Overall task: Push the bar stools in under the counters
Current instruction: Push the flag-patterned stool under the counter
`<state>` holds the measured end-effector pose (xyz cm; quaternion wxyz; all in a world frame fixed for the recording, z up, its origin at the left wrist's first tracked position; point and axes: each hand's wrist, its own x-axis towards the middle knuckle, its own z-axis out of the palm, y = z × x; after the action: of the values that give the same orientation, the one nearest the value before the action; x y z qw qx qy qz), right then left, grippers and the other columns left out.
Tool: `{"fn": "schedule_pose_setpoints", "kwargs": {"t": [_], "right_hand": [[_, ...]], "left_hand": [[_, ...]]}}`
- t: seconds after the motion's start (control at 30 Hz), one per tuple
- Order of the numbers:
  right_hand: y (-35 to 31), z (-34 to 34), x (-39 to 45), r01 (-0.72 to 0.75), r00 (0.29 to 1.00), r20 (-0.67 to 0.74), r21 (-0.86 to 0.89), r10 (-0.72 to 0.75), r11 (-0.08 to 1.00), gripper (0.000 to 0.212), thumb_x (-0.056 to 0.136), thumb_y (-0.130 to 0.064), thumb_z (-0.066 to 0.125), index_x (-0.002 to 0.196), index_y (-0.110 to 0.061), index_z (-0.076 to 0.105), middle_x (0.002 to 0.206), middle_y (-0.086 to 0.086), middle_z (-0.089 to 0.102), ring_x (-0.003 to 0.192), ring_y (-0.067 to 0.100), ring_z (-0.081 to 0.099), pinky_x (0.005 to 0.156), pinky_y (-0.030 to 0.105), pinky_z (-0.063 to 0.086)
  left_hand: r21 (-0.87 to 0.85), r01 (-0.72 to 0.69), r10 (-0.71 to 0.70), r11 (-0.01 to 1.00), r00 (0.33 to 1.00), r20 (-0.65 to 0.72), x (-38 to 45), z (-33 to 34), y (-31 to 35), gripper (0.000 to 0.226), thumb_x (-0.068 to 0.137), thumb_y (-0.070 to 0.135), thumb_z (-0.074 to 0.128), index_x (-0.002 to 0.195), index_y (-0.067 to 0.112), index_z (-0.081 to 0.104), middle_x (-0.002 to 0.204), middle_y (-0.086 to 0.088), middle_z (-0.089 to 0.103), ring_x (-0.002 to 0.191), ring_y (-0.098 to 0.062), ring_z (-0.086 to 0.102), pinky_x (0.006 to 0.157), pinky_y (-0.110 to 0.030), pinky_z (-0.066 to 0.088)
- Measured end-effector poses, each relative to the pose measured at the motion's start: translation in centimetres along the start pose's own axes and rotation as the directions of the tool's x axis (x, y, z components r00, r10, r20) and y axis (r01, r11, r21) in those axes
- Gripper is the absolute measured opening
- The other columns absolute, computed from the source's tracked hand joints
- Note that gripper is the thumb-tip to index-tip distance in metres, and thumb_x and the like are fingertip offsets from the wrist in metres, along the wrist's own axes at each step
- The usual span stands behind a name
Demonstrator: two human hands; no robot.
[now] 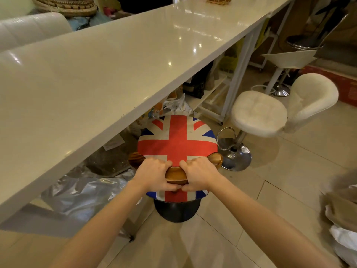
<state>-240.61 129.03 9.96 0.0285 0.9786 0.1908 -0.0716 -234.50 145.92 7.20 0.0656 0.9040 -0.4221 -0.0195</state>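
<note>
A bar stool with a Union Jack seat (pixel 177 140) stands at the edge of the long white counter (pixel 96 78), its far side just under the countertop's lip. A curved wooden backrest (pixel 176 174) runs along the seat's near side. My left hand (pixel 154 176) and my right hand (pixel 199 175) both grip this backrest side by side, fingers curled over its top. The stool's black round base (pixel 176 210) shows below my hands.
A white padded bar stool (pixel 258 115) with a chrome base (pixel 236 157) stands to the right, out from the counter. Another white stool (pixel 289 59) stands further back. Bags and silver plastic (pixel 83 188) lie under the counter. Paper bags (pixel 342 215) sit at the right edge.
</note>
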Motion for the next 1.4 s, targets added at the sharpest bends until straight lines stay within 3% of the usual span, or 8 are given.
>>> {"fn": "schedule_pose_setpoints", "kwargs": {"t": [0.23, 0.47, 0.73, 1.13, 1.4], "right_hand": [[1.4, 0.4, 0.2, 0.055, 0.998, 0.001, 0.021, -0.055, 0.998, 0.051, 0.08, -0.054, 0.059, 0.104, -0.011, 0.047, 0.093, 0.009, 0.065, 0.076, 0.023, 0.06, 0.061, 0.03, 0.04], [4.5, 0.9, -0.3, 0.159, 0.987, -0.003, -0.01, -0.159, 0.987, 0.053, 0.08, -0.056, 0.058, 0.104, -0.01, 0.049, 0.091, 0.009, 0.065, 0.075, 0.024, 0.062, 0.068, 0.035, 0.052], [9.5, 1.0, -0.7, 0.321, 0.947, 0.042, -0.019, -0.32, 0.947, 0.053, 0.08, -0.054, 0.061, 0.108, -0.011, 0.047, 0.096, 0.01, 0.064, 0.08, 0.025, 0.062, 0.075, 0.037, 0.052], [16.8, 0.9, 0.6, 0.597, 0.802, 0.084, -0.1, -0.591, 0.796, 0.054, 0.079, -0.052, 0.06, 0.106, -0.007, 0.048, 0.096, 0.014, 0.066, 0.082, 0.03, 0.063, 0.075, 0.042, 0.052], [19.6, 0.6, 1.5, 0.688, 0.725, 0.065, -0.128, -0.686, 0.715, 0.054, 0.079, -0.053, 0.06, 0.108, -0.009, 0.047, 0.099, 0.012, 0.065, 0.084, 0.029, 0.062, 0.075, 0.038, 0.05]], "left_hand": [[0.035, 0.025, -0.025, 0.999, 1.0, -0.004, 0.2, -0.2, 1.0, 0.062, 0.068, 0.079, 0.043, 0.086, 0.021, 0.057, 0.078, 0.003, 0.067, 0.065, -0.013, 0.059, 0.058, -0.024, 0.038], [0.09, 0.14, -0.144, 0.986, 0.989, 0.043, 1.3, -0.5, 4.3, 0.061, 0.073, 0.074, 0.046, 0.096, 0.019, 0.056, 0.088, 0.001, 0.067, 0.077, -0.016, 0.061, 0.069, -0.027, 0.038], [0.088, 0.3, -0.303, 0.95, 0.953, 0.021, 3.6, 0.2, 8.8, 0.06, 0.075, 0.075, 0.041, 0.098, 0.02, 0.054, 0.093, 0.001, 0.067, 0.082, -0.017, 0.063, 0.074, -0.029, 0.044], [0.034, 0.593, -0.591, 0.804, 0.804, -0.064, 8.3, 1.4, 14.7, 0.063, 0.073, 0.076, 0.041, 0.1, 0.022, 0.057, 0.094, 0.003, 0.069, 0.084, -0.016, 0.064, 0.078, -0.029, 0.044], [0.045, 0.697, -0.694, 0.715, 0.717, -0.066, 10.8, 1.6, 16.4, 0.062, 0.073, 0.075, 0.044, 0.099, 0.021, 0.056, 0.092, 0.001, 0.069, 0.081, -0.017, 0.064, 0.074, -0.03, 0.045]]}}
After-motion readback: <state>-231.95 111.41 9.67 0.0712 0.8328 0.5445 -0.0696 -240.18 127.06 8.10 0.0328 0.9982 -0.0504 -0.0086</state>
